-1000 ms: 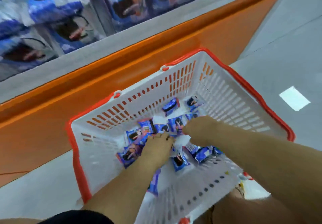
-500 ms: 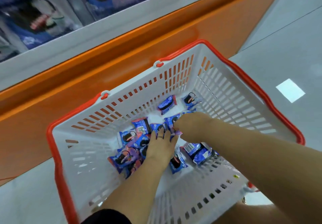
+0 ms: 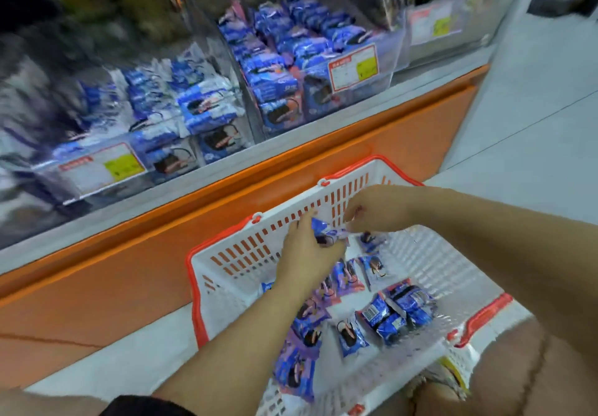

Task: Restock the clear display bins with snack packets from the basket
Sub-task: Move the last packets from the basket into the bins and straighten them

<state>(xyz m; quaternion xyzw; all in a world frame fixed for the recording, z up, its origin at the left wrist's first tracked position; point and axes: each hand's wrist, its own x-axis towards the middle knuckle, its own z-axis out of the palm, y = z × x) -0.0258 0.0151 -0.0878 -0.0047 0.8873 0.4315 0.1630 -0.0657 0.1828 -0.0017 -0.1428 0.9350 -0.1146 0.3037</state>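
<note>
1. You are holding a small blue foil snack packet (image 3: pixel 327 233) just above the far end of the white slatted plastic basket with a red rim (image 3: pixel 195 289). The packet is crumpled, with a dark biscuit picture on its front, and it is hanging between your two hands near the basket's far wall.
2. Your left hand (image 3: pixel 309 254) is reaching in from the lower left with its back facing the camera. Its fingers are pointing up toward the far wall, and its thumb is curling round the packet's lower side, gripping it.
3. Your right hand (image 3: pixel 377 210) is coming in from the right with the wrist bent downward. Its fingertips are bunching together and pinching the packet's upper right edge.
4. More loose blue snack packets (image 3: pixel 399 313) are lying scattered on the basket floor, some face up and some showing a barcode.
5. The basket is sitting on the pale grey floor (image 3: pixel 534 131), just beside the orange base panel (image 3: pixel 129 270) of the display.
6. Above that panel, the clear plastic display bins (image 3: pixel 398 43) are standing side by side, filled with similar blue packets, though motion blur is softening them.
7. Red-and-yellow price labels (image 3: pixel 354 66) are showing on the bin fronts.
</note>
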